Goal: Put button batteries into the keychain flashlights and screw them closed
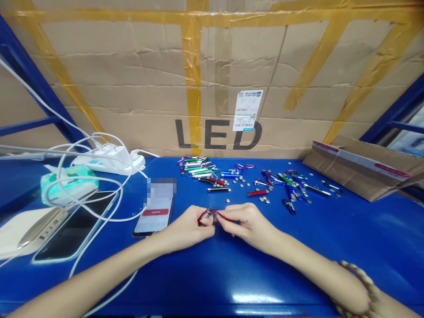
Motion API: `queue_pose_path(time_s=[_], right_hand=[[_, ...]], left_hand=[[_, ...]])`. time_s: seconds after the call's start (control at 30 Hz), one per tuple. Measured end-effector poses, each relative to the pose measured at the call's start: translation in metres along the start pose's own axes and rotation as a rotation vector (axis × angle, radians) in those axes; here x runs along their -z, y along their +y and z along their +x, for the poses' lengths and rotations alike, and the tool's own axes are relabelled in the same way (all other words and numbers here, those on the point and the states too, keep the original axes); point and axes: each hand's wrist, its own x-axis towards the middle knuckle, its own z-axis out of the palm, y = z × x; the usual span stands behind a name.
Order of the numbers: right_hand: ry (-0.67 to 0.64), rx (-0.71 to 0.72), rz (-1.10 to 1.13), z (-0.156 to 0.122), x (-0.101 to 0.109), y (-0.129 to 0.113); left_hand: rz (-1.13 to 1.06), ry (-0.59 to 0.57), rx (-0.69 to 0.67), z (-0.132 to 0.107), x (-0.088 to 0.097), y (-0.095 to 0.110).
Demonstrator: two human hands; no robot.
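My left hand (189, 227) and my right hand (247, 223) meet at the middle of the blue table (232, 274), fingers pinched on a small red keychain flashlight with a red clip (212, 214). Each hand grips one end of it. Beyond my hands lies a scatter of small coloured keychain flashlights (202, 170), more of them with clips (291, 185) to the right, and several silver button cells (247, 182) between them.
A phone with a lit screen (155, 216) lies left of my hands. Further left are a dark tablet (71, 232), white cables (99, 194), a power strip (109, 161) and a tissue pack (68, 183). A cardboard wall marked LED (218, 134) stands behind; a flat cardboard piece (361, 170) lies right.
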Motion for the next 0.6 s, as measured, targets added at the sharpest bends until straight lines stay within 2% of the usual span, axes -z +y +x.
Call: queue_pose_path(time_s=[0.1,0.2,0.3,0.4,0.6], right_hand=[[-0.048,-0.070,0.068,0.002,0.003,-0.002],[0.011,-0.122,0.008,0.005,0.010,0.000],[0.089,-0.181,-0.152,0.006,0.019,0.007],[0.139,-0.224,-0.345,0.006,0.027,0.014],[0.133,-0.190,-0.575,0.005,0.035,0.014]], left_hand=[[0.024,-0.037,-0.020,0.002,0.005,0.000],[0.037,-0.071,-0.033,0.003,0.013,0.001],[-0.077,-0.075,0.046,0.007,0.021,0.001],[-0.198,0.017,0.122,0.013,0.030,0.001],[-0.145,0.264,0.076,0.026,0.056,0.001]])
